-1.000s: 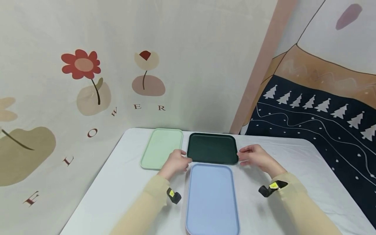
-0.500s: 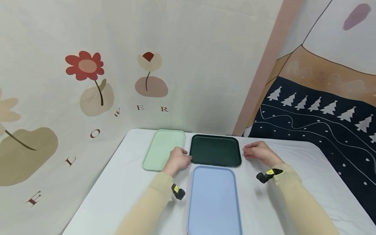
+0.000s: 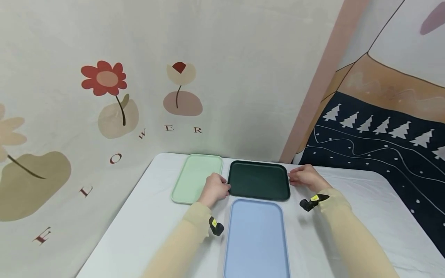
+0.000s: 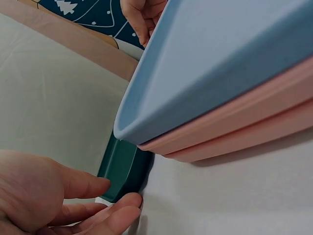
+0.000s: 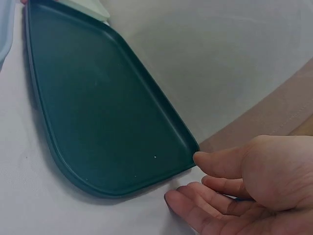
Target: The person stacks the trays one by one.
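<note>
A dark green tray [image 3: 259,180] lies flat near the back of the white table. My left hand [image 3: 214,188] is at its left end, fingertips right at the rim. In the left wrist view, the thumb [image 4: 85,185] overlaps the tray's end and the loosely extended fingers lie low beside it. At the opposite end is my right hand [image 3: 306,177], near the back corner. The right wrist view shows the thumb tip [image 5: 203,159] right at that corner, with the fingers [image 5: 195,203] loosely extended below, apart from the rim.
A light green tray [image 3: 196,175] lies left of the dark one, partly behind my left hand. In front, a blue tray [image 3: 257,239] tops a stack with pink trays [image 4: 234,110] under it. A printed cloth wall [image 3: 240,96] stands behind the table.
My right hand has come off the tray's right side and moved back to its rear corner. The left hand stays at the left end. The head view has shifted slightly.
</note>
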The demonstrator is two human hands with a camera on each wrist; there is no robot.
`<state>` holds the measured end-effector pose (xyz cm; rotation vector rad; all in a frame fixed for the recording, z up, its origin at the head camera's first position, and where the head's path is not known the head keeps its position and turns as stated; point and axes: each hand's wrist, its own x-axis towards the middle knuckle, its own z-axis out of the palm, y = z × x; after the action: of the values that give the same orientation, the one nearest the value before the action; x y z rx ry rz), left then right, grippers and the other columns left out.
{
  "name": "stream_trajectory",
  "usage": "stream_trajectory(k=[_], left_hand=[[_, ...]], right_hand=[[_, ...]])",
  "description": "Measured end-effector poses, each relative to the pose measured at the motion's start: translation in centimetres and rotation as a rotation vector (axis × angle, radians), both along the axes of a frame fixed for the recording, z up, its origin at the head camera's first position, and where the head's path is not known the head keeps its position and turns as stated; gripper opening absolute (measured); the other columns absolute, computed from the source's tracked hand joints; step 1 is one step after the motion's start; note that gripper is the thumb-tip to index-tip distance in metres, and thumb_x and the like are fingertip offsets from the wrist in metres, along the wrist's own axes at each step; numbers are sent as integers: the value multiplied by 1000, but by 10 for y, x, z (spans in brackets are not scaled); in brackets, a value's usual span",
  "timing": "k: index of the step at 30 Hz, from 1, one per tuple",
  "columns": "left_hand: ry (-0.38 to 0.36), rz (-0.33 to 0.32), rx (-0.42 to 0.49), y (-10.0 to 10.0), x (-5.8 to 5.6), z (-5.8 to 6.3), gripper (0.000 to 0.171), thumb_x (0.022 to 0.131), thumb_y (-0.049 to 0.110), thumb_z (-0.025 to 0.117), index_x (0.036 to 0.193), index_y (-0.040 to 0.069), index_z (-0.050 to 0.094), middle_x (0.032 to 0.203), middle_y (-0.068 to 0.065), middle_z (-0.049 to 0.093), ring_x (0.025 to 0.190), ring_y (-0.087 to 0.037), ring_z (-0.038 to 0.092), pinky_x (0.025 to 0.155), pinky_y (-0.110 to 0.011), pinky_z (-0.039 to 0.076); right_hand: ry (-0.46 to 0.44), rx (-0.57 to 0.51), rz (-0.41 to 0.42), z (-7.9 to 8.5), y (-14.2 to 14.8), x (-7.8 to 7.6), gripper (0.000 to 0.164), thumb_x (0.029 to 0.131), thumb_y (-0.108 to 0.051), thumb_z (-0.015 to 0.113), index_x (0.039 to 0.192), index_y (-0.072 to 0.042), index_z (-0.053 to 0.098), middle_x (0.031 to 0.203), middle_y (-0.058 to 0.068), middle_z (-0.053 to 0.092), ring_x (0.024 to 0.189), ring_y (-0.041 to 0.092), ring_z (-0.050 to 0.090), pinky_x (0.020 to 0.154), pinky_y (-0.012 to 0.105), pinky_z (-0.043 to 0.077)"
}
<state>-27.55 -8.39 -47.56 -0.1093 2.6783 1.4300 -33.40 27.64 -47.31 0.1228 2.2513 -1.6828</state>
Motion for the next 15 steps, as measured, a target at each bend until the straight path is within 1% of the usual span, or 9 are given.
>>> stream_trajectory(k=[2,4,7,9,12,15], left_hand=[[6,-7,-18,1,-1,0,19,97,6,71,109,-9,72,65,-4,70,61,-14,71,62,-28,59],[8,-8,-29,2,-2,0,17,97,6,72,107,-8,73,64,-3,70,60,-13,71,62,-28,59],[18,-11,-54,3,-4,0,14,95,5,73,104,-6,74,62,-1,69,59,-13,71,66,-31,60],[27,-10,-88,3,-5,-2,13,93,4,74,103,-4,75,62,0,69,60,-14,71,70,-33,60],[50,4,-150,3,-7,-4,11,90,4,75,99,-1,77,65,1,70,66,-16,71,76,-36,60],[67,24,-202,3,-7,-5,8,88,6,76,95,4,79,71,1,71,75,-21,70,77,-39,60]], right_hand=[[-2,-1,5,0,-1,0,40,101,2,65,132,24,51,97,13,73,86,15,70,84,36,63],[3,24,13,1,-3,-1,40,101,1,66,132,23,52,99,13,72,86,14,69,83,35,63],[29,83,19,2,-7,-1,39,99,2,67,129,24,55,103,16,69,84,14,69,81,34,64],[54,137,13,1,-10,-2,36,97,5,68,125,24,56,104,18,67,81,15,70,77,34,64],[79,191,-11,0,-15,-3,31,93,9,69,119,22,58,102,20,65,76,16,71,72,32,64],[87,221,-24,-2,-17,-3,27,92,11,69,116,22,59,100,22,65,75,17,71,69,32,64]])
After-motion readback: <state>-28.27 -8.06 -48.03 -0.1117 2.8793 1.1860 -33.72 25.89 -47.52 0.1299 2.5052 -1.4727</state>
